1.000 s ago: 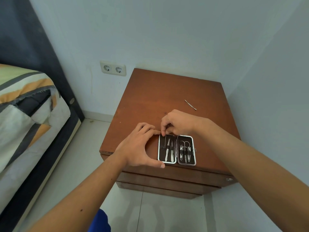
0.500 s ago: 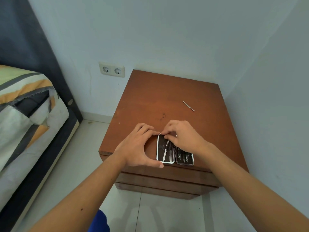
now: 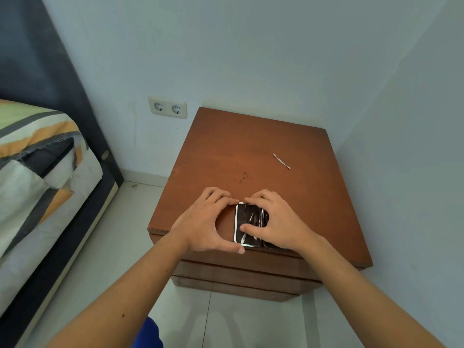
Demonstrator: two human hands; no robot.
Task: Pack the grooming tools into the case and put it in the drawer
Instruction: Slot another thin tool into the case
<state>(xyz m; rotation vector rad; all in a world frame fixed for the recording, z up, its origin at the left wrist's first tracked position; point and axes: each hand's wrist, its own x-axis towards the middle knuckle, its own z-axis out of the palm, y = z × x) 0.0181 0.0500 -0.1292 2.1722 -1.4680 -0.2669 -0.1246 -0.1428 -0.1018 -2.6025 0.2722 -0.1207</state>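
Note:
A small black grooming case (image 3: 241, 217) with a silver rim lies open near the front edge of the brown nightstand (image 3: 251, 151). Several metal tools sit in its left half. My left hand (image 3: 206, 222) curls around the case's left edge, index finger at the top corner and thumb at the bottom corner. My right hand (image 3: 276, 222) lies over the case's right half and hides it, with its thumb pressing on the tools in the left half. One thin metal tool (image 3: 281, 161) lies loose on the nightstand's far right.
The nightstand stands in a corner, walls behind and to the right. Its drawer fronts (image 3: 241, 272) are shut below the top. A bed (image 3: 37, 172) with a striped cover is at the left. A double wall socket (image 3: 167, 107) sits left of the nightstand.
My right hand has moved from the case's top edge down over its right half, and its thumb now presses on the tools. My left hand has stayed on the case's left edge.

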